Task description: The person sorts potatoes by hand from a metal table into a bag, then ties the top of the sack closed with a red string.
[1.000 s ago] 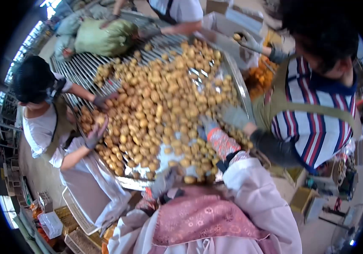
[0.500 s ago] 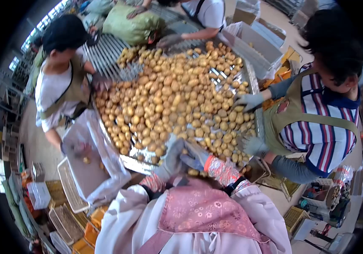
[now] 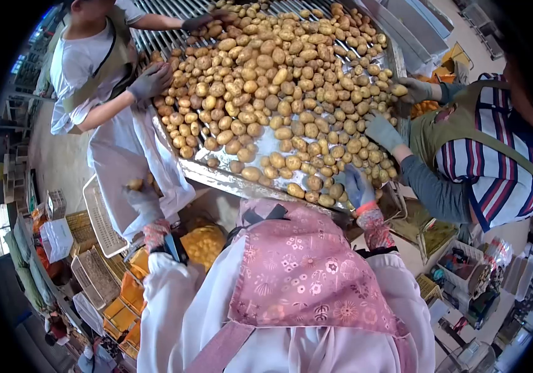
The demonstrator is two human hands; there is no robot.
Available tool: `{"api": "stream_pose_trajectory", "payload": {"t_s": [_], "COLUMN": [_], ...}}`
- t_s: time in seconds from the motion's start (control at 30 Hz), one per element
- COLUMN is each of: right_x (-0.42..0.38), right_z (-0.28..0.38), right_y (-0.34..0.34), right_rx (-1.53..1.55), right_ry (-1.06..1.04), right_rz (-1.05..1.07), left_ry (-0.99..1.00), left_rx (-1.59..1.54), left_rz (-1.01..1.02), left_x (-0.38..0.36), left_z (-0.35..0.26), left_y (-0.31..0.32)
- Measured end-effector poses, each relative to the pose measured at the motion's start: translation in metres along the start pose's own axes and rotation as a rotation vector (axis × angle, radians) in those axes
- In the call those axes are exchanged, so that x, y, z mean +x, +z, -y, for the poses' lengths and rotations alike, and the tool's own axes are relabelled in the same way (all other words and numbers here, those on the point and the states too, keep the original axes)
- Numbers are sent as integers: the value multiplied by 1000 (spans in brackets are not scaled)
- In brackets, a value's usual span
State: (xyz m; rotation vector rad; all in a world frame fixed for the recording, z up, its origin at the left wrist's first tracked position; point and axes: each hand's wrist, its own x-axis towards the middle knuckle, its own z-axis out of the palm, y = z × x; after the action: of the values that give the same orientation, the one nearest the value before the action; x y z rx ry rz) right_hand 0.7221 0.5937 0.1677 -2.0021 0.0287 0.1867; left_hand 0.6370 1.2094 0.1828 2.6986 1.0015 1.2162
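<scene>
Many potatoes (image 3: pixel 266 87) cover the metal sorting table (image 3: pixel 217 177). My left hand (image 3: pixel 144 204), in a grey glove, is over the plastic-lined bin (image 3: pixel 114 155) left of the table, with loosely parted fingers. Two or so potatoes (image 3: pixel 134 184) show right beside its fingertips; a firm hold on them cannot be seen. At the table's front edge, my right hand (image 3: pixel 358 186) has its gloved fingers stretched out beside potatoes, with no potato visible in its grasp.
A co-worker at the left (image 3: pixel 89 62) has both gloved hands by the potatoes. Another at the right (image 3: pixel 484 155) reaches in with two gloved hands, one at a potato. A white basket (image 3: pixel 101 214) and orange crates (image 3: pixel 120 311) stand lower left.
My hands were together at the table's front edge. The left has swung out to the bin and the right has moved right. The view has tilted down; the co-workers' hands have shifted.
</scene>
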Motion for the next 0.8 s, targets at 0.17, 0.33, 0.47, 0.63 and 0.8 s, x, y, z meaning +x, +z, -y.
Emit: {"api": "stream_pose_trajectory", "payload": {"t_s": [0.17, 0.33, 0.47, 0.63, 0.8], "right_x": [-11, -9, -13, -45, -59], "right_z": [3, -23, 0, -50, -40], "right_y": [18, -26, -27, -23, -38], "right_rx": [-542, -710, -396, -583, -527], "right_ry": [-516, -517, -335, -294, -263], "right_rz": [252, 186, 5, 71, 26], "left_ry": [-416, 393, 392, 263, 397], "left_rx": [-610, -491, -493, -129, -254], "left_rz": [56, 479, 755, 983, 1012], "left_x": [-8, 32, 53, 77, 39], "left_z": [-94, -224, -264, -309, -311], "left_y": [34, -1, 82, 123, 121]}}
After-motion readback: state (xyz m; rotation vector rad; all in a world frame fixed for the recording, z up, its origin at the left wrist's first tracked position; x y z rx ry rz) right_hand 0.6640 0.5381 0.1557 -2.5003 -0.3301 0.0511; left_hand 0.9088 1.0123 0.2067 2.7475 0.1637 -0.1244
